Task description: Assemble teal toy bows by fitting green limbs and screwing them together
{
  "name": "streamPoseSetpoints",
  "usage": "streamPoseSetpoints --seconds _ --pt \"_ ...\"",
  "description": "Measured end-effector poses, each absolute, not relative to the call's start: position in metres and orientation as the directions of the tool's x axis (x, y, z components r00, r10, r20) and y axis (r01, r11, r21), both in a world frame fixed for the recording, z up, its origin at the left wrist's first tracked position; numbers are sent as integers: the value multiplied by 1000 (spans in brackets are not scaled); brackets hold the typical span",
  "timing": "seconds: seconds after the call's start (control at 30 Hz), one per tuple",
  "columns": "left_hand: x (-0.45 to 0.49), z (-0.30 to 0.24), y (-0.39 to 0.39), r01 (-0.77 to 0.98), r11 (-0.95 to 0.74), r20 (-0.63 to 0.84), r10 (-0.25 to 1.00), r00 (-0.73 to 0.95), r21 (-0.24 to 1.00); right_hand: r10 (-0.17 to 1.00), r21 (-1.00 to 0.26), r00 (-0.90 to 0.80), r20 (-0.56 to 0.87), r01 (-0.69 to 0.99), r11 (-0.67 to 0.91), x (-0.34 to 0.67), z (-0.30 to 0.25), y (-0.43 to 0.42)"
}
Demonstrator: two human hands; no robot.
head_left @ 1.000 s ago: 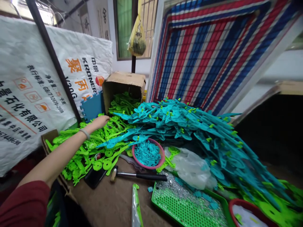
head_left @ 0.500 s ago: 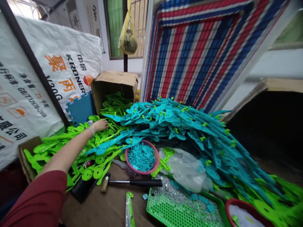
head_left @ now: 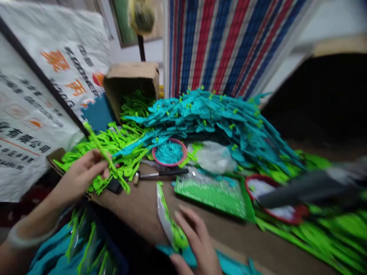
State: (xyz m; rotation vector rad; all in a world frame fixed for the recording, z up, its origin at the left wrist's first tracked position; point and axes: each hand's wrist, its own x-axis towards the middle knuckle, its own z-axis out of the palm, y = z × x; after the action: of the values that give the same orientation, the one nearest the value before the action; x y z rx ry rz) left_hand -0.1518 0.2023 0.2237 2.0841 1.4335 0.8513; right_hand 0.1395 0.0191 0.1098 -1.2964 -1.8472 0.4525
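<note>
My left hand [head_left: 90,168] is closed on a long, thin bright-green plastic piece [head_left: 107,152], raised in front of the green pile [head_left: 134,160]. On the near table edge, my right hand [head_left: 199,240] has its fingers apart around the lower end of a green piece with a silvery, blade-shaped part [head_left: 164,215]. Whether the fingertips touch that piece is hard to tell through the blur. Under the right hand lies a teal plastic piece [head_left: 226,261], partly hidden.
A large teal pile [head_left: 206,118] covers the back. In front are a pink-rimmed bowl [head_left: 186,154] of small teal parts, a hammer [head_left: 160,173], a green tray [head_left: 212,194] of metal bits and a red bowl [head_left: 249,185]. A blurred dark-grey object [head_left: 312,183] juts in from the right.
My left hand has come back from the green pile toward me, now with a green piece in it. My right hand has entered at the bottom. The view has tilted downward.
</note>
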Motion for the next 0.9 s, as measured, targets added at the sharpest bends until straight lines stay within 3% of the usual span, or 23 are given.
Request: streamPoseSetpoints --seconds 0.03,0.1,0.2,0.33,0.5,0.63,0.77,0.9 --pt "-139 211 169 476 -281 140 940 310 833 881 -714 -211 424 520 469 136 119 19" --pt "-116 182 114 156 -111 27 886 463 982 848 -783 -366 383 359 508 131 134 19" --pt "-87 142 69 -183 90 22 846 532 979 829 -858 -452 329 224 463 131 142 10" --pt "-49 111 62 -423 257 -34 884 467 869 867 -861 -439 235 321 396 140 138 -14" --pt "-23 101 76 -436 381 -160 872 463 815 932 -771 -241 271 525 360 153 128 -19" --pt "-24 91 84 -396 417 -237 872 429 818 924 -603 -48 378 745 286 147 114 -2" --pt "-26 77 92 -222 386 -255 853 456 895 930 -415 -160 331 861 296 128 103 12" --pt "-20 67 108 -188 359 -239 852 465 914 902 -399 -345 261 812 426 135 107 20"
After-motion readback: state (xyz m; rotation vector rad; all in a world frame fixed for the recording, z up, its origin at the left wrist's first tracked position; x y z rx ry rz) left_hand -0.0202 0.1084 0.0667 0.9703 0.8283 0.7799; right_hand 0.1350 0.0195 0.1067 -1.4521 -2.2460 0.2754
